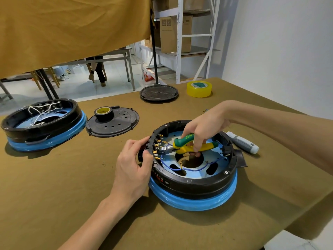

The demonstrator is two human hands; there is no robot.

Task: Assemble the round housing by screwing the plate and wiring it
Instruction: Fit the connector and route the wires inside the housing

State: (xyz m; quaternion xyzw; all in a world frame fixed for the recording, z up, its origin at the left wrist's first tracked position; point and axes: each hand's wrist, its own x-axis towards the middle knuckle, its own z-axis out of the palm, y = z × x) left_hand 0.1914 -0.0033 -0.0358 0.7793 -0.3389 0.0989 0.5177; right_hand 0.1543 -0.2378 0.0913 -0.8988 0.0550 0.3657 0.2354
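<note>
A round black housing [194, 184] on a blue ring stands in front of me, open at the top. My left hand [134, 165] grips its left rim beside a row of brass terminals [156, 145]. My right hand [201, 125] holds green-and-yellow pliers [191, 146] inside the housing, their jaws at a blue wire [187, 169] near the terminals. The wire loops across the blue inner plate [200, 175]. A black round cover plate [115, 124] lies further left on the table.
A second housing [43, 123] with white wires sits at far left. Black tape [104, 113] rests on the cover plate. A grey screwdriver [242, 142] lies right of the housing. Yellow tape [199, 88] and a black stand base [159, 92] are at the back.
</note>
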